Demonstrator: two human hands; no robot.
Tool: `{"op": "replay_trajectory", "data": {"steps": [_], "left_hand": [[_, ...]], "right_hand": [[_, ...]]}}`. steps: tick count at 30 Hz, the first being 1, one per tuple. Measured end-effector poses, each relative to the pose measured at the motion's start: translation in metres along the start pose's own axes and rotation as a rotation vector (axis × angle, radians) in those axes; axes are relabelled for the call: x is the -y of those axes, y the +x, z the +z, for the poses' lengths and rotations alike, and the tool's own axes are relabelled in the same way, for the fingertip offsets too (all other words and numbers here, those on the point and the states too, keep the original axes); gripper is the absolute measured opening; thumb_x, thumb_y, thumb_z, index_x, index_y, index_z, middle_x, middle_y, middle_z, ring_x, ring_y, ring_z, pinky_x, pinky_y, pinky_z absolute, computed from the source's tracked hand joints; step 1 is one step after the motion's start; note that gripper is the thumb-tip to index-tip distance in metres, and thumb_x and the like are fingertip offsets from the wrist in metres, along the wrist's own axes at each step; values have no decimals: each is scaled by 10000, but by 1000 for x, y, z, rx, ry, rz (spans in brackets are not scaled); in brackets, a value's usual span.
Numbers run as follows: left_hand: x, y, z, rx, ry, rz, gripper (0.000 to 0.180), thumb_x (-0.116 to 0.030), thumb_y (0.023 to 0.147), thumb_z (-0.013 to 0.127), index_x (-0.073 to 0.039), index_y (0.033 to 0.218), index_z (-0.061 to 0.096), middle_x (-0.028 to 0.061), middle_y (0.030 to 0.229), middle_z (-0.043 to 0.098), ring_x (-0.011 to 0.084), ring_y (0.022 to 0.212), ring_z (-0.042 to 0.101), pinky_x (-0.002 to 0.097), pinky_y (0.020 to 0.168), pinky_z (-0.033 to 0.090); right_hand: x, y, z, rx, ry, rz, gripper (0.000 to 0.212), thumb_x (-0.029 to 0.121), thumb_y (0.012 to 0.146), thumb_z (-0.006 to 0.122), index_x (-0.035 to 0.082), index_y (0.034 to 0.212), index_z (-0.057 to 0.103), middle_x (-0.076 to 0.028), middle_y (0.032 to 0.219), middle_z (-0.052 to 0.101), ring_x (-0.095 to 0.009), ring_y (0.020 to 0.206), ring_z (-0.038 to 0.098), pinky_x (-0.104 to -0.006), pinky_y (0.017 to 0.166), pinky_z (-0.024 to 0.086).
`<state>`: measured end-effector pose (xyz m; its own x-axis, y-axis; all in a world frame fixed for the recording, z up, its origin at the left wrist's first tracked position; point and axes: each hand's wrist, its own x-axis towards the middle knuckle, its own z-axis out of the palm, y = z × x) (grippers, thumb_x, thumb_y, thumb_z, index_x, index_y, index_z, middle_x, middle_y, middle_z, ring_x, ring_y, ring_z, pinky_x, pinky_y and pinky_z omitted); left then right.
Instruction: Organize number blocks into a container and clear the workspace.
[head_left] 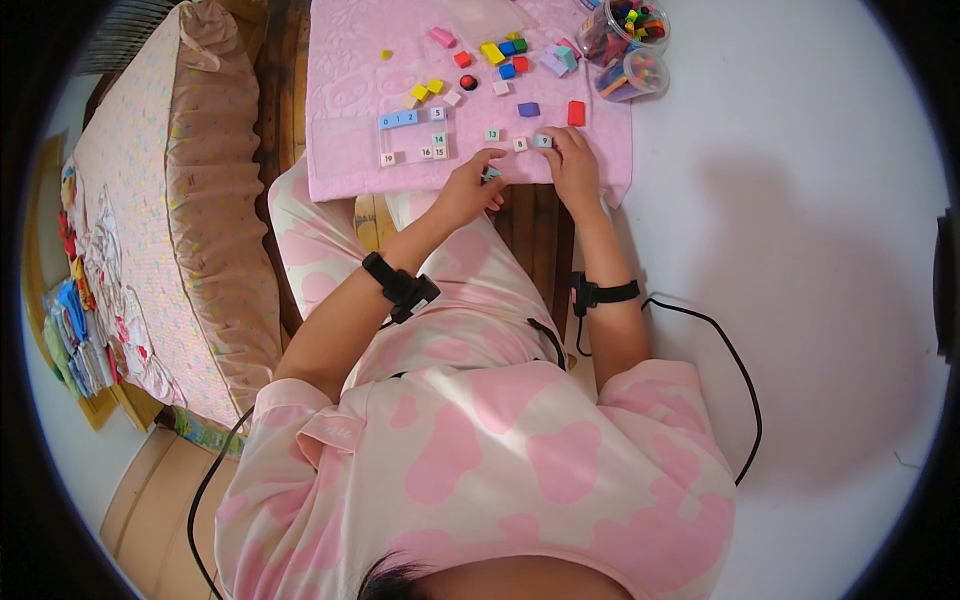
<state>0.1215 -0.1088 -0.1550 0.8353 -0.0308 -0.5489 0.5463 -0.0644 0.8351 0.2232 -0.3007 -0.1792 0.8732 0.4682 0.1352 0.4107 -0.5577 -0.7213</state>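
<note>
My left hand (470, 187) is closed over the near edge of the pink towel, with a small pale green number cube (491, 174) between its fingers. Farther right, my right hand (573, 168) pinches a pale blue number cube (544, 141) on the towel. Just left of that cube lies a white number cube (520, 144), and a greenish one (493, 135) sits a little beyond. A clear square tray (408, 138) stands to the left, holding several number cubes, with a row of blue ones (398, 119) along its far side.
On the pink towel (345, 60) are scattered coloured blocks, among them a yellow one (492, 54) and a red one (576, 113). Two clear jars (632, 75) of colourful pieces stand at the far right. A white wall (800, 120) rises on the right; a bed (225, 150) is left.
</note>
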Motion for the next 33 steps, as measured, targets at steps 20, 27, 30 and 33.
{"op": "replay_trajectory", "data": {"steps": [20,27,30,33], "left_hand": [[19,-23,-14,-92,-67,45,402,-102,1011,628,-43,1387,498,63,979,597,116,733,647,272,627,552],[19,-24,-17,-42,-150,21,395,-101,1021,609,-19,1388,490,72,1050,601,143,838,668,282,731,576],[11,-31,-21,-15,-375,-41,379,-96,1037,572,4,1392,485,82,1131,617,174,970,684,293,863,574],[0,-37,-27,39,-564,-99,367,-80,1054,528,17,1404,476,103,1221,629,202,1080,680,304,972,557]], "right_hand": [[26,-2,22,60,-133,-217,341,29,771,738,69,1105,680,-85,1161,657,-306,1153,586,-416,987,473],[37,2,16,46,-180,-266,344,39,780,743,72,1115,671,-98,1091,658,-318,1076,601,-428,954,481],[49,-4,14,-74,-171,-260,340,39,792,739,79,1123,673,-108,1059,653,-324,1045,605,-426,940,484],[58,-16,16,-68,-21,-151,347,46,796,745,89,1134,676,-115,1057,649,-324,1044,605,-437,942,478]]}}
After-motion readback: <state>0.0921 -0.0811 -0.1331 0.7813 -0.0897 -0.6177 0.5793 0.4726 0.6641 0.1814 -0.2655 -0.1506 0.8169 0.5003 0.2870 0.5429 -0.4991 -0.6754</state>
